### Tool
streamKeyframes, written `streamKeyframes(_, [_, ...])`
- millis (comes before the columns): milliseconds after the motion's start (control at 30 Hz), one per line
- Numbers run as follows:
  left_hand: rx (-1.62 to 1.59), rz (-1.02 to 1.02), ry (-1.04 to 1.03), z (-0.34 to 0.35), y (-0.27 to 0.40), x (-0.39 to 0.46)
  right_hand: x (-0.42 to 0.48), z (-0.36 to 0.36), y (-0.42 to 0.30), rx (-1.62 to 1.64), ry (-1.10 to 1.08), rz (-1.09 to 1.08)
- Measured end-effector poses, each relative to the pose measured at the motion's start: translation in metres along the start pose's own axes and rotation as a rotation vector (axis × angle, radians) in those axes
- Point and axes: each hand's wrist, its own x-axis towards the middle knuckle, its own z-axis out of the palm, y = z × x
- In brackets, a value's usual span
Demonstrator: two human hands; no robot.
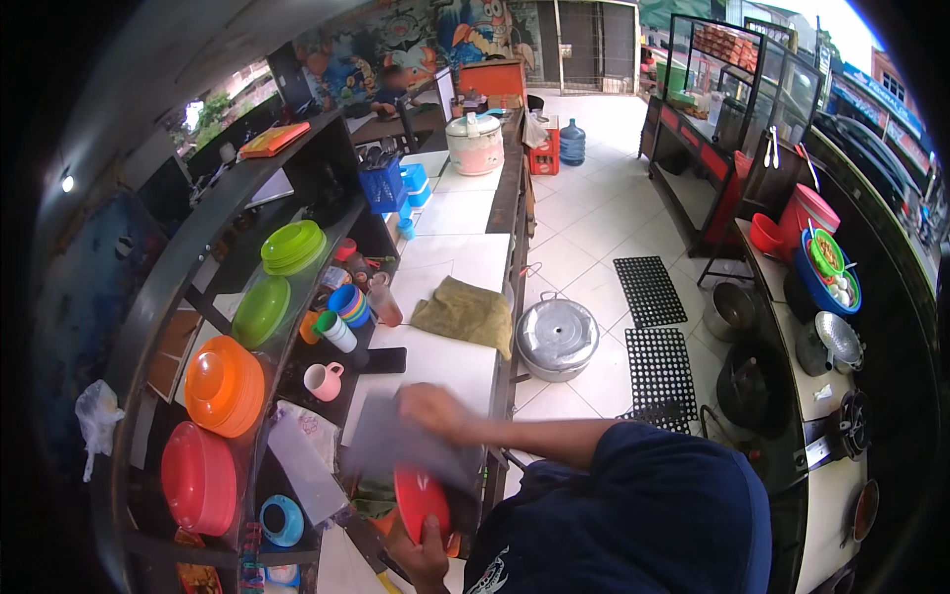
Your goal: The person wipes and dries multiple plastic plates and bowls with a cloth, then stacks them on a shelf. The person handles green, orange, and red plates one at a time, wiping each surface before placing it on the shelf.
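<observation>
My left hand [417,553] grips a red plate [423,501] by its edge, thumb on its face, near the bottom of the view. Just above it my right hand [438,412] is closed on a dark grey cloth-like sheet [401,442], blurred by motion. The sheet hangs over the upper part of the plate, hiding that part. Whether the two touch, I cannot tell. Past my right hand, a black phone [382,361] lies on the white tiled counter [438,371], with a pink mug [323,382] to its left.
A shelf on the left holds stacked orange plates [223,386], red plates [199,479] and green plates [293,249]. An olive cloth [467,315] lies on the counter. A lidded metal pot [558,338] stands on the floor near black mats [653,293]. A person [390,93] sits far back.
</observation>
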Motion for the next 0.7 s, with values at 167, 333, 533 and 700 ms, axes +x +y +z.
streamKeyframes(167, [-0.226,-0.06,-0.205,0.037,0.014,0.017,0.021,-0.049,0.003,-0.225,0.194,-0.414])
streamKeyframes(333, [0.256,0.042,-0.226,0.062,0.003,0.042,-0.012,-0.067,-0.077,-0.55,-0.395,-0.602])
streamKeyframes(533, [-0.536,-0.167,-0.345,0.134,0.03,0.047,-0.032,-0.154,0.004,-0.437,0.262,-0.299])
streamKeyframes(700, [-0.706,-0.145,-0.265,0.221,0.04,0.06,-0.073,-0.218,0.035,-0.558,0.322,-0.346])
